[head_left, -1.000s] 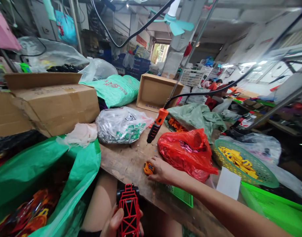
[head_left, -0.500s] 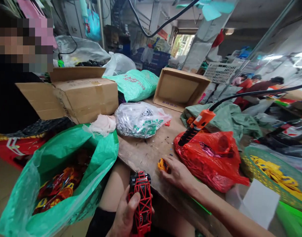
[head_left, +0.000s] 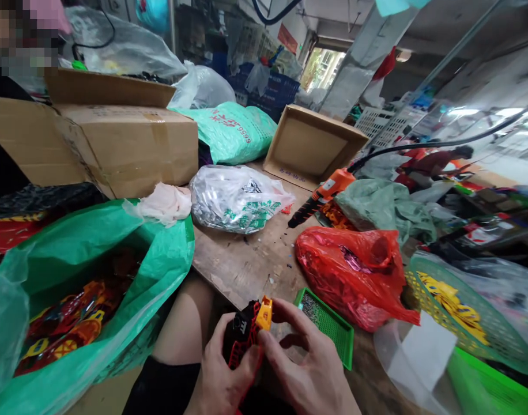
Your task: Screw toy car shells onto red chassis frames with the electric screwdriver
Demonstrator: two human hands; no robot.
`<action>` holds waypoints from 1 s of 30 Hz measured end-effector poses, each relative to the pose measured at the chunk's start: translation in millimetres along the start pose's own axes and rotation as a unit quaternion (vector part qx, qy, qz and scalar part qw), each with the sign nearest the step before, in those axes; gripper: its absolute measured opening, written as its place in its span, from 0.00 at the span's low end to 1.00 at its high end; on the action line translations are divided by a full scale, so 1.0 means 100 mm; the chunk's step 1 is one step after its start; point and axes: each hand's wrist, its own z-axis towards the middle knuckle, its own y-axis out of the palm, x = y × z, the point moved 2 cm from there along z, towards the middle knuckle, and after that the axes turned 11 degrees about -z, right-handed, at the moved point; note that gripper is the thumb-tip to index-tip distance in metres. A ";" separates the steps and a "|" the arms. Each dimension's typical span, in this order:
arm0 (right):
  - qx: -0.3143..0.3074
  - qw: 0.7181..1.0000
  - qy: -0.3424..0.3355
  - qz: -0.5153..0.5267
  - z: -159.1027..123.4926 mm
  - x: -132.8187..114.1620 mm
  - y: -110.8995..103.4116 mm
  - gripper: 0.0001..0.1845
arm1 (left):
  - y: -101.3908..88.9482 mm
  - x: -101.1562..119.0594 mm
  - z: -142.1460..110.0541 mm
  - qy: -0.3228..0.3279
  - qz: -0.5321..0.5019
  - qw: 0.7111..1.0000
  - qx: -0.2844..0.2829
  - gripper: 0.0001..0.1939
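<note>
My left hand point(head_left: 223, 369) is closed around a red and black toy car chassis point(head_left: 240, 331), held low at the table's front edge. My right hand point(head_left: 309, 360) pinches a small orange-yellow plastic part point(head_left: 264, 315) between thumb and fingers. That part touches one end of the chassis; whether it is seated there I cannot tell. Fingers hide much of the chassis. Just right of my hands lies a green tray point(head_left: 342, 340) with many small screws point(head_left: 310, 306). An orange and black electric screwdriver point(head_left: 322, 196) hangs on its cable above the table.
A red plastic bag point(head_left: 346, 271) and a basket of yellow parts point(head_left: 454, 308) are on the right. At left, a green sack point(head_left: 169, 259) holds orange toy pieces. Behind are a silvery bag point(head_left: 233, 199), a carton point(head_left: 138, 144) and an open box point(head_left: 311, 147). People sit farther off.
My right hand has brought the orange-yellow part from the table to the chassis. The chassis has turned in my left hand. The screwdriver has swung left, and the screw tray has come into view.
</note>
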 end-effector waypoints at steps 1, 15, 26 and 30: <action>-0.006 1.000 0.005 -0.007 -0.02 0.03 0.01 0.23 | 0.03 -0.01 -0.02 0.013 0.009 1.000 0.013 0.22; -0.018 0.977 0.067 0.202 -0.34 0.16 -0.03 0.34 | 0.02 0.00 -0.10 0.361 0.281 0.889 -0.006 0.23; -0.048 0.969 0.076 0.229 -0.44 0.29 -0.18 0.36 | 0.17 0.02 -0.27 0.353 0.284 0.891 0.033 0.20; -0.031 0.973 0.074 0.217 -0.50 0.31 -0.17 0.35 | 0.18 -0.01 -0.28 0.359 0.275 0.891 0.023 0.20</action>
